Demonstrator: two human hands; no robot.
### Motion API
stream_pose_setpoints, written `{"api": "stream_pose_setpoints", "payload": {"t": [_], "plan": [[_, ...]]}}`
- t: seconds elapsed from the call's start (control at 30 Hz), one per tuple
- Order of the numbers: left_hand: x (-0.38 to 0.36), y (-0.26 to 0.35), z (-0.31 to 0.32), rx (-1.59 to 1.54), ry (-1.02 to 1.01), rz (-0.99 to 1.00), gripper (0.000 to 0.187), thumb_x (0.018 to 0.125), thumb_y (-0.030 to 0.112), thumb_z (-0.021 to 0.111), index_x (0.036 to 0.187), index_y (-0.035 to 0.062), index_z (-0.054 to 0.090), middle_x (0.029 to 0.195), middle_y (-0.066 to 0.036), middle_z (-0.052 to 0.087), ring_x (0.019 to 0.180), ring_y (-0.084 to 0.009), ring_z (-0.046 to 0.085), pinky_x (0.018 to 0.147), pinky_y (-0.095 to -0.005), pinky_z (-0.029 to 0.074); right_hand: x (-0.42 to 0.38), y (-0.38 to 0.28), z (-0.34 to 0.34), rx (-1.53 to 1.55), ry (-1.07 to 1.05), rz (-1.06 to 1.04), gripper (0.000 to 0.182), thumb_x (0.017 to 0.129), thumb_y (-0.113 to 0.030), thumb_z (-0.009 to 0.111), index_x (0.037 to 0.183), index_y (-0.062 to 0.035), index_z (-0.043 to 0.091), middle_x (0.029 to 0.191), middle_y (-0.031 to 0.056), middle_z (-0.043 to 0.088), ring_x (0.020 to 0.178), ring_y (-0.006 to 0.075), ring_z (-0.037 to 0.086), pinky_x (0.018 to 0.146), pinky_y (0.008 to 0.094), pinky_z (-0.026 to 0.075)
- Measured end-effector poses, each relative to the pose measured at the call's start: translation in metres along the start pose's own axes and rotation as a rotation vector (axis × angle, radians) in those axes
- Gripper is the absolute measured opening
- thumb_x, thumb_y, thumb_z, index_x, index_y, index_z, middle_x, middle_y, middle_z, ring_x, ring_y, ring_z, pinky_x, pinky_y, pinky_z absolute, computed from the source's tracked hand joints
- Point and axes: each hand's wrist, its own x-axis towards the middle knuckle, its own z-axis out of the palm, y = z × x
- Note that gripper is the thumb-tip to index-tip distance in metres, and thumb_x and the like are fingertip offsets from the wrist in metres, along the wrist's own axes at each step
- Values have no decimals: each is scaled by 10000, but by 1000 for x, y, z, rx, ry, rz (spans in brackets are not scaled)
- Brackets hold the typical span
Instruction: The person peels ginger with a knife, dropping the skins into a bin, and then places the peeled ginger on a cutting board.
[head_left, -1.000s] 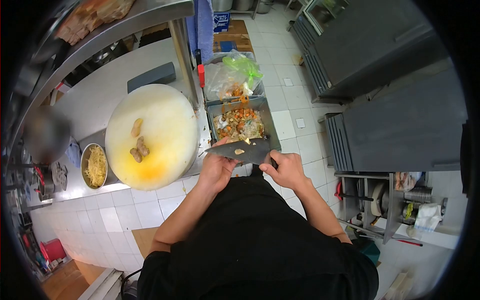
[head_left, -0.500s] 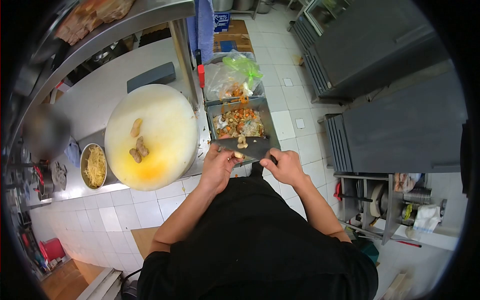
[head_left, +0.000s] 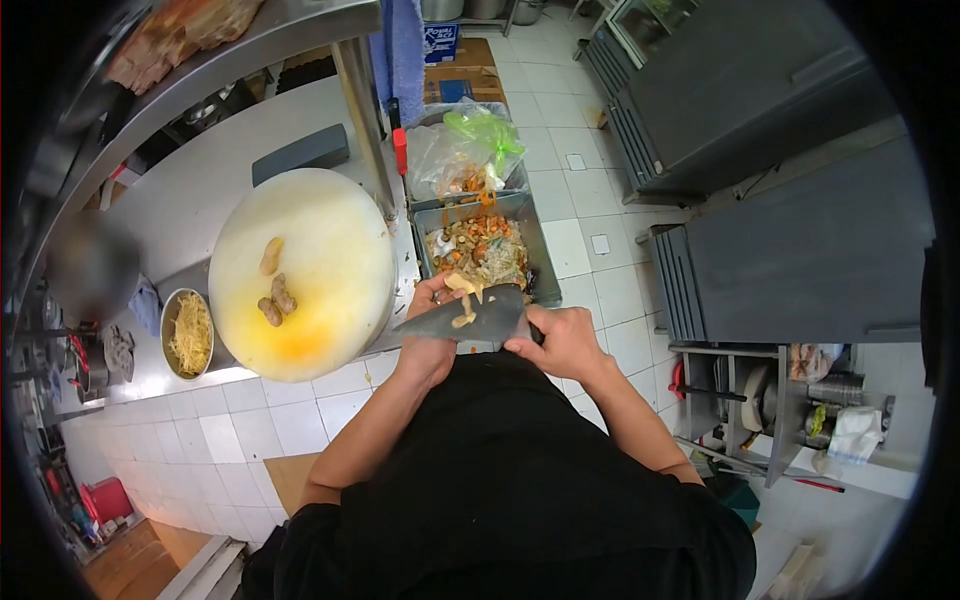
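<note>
My right hand (head_left: 566, 338) grips the handle of a cleaver (head_left: 497, 318), its broad dark blade pointing left. Bits of pale peel (head_left: 464, 319) stick to the blade. My left hand (head_left: 427, 357) is partly hidden behind the blade and holds a piece of peeled ginger (head_left: 460, 284) beyond its upper edge. Both hands are over the near end of a grey bin (head_left: 544, 270) full of food scraps. To the left, a peeled ginger piece (head_left: 271, 257) and knobbly unpeeled ginger (head_left: 284, 293) lie on a round cutting board (head_left: 330, 230).
A metal bowl of yellow shreds (head_left: 190, 335) stands left of the board. Behind the board lies a dark grey block (head_left: 301, 155). A red-handled tool (head_left: 400, 150) hangs by the shelf post. Clear and green plastic bags (head_left: 484, 135) fill a second bin. Grey cabinets (head_left: 790, 250) line the right.
The cleaver has shifted left and toward me, its blade now crossing in front of my left hand. The ginger in my left hand has turned and shows above the blade.
</note>
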Motion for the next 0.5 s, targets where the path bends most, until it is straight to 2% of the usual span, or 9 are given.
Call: {"api": "stream_pose_setpoints", "payload": {"t": [0.17,0.23,0.43,0.5], "plan": [[0,2,-2,-9,-54,81,344,1021,159,561,1332,56,453,1208,-71,605,1095,-156,614,966,-326,512,-4,13,0,66,-43,111,521,878,-594,640,749,-90,621,536,96,554,552,352,601,544,418,471],[-1,6,-1,1,-54,69,341,1027,161,549,1338,59,452,1211,-66,602,1092,-151,611,978,-329,504,-4,8,-2,77,-120,173,489,865,-557,665,768,-78,657,615,140,627,627,388,642,586,472,497],[3,6,-11,110,-143,96,342,1027,149,544,1350,63,471,1153,-47,618,1015,-115,612,829,-283,497,-5,19,3,129,-147,188,485,880,-553,650,778,-79,670,631,154,637,651,404,643,600,472,499],[4,4,-14,105,-131,69,356,1013,127,548,1355,61,478,1119,-38,624,923,-93,594,745,-261,469,-6,22,6,125,-141,199,489,888,-552,639,777,-77,672,633,157,637,663,402,647,611,474,500]]}}
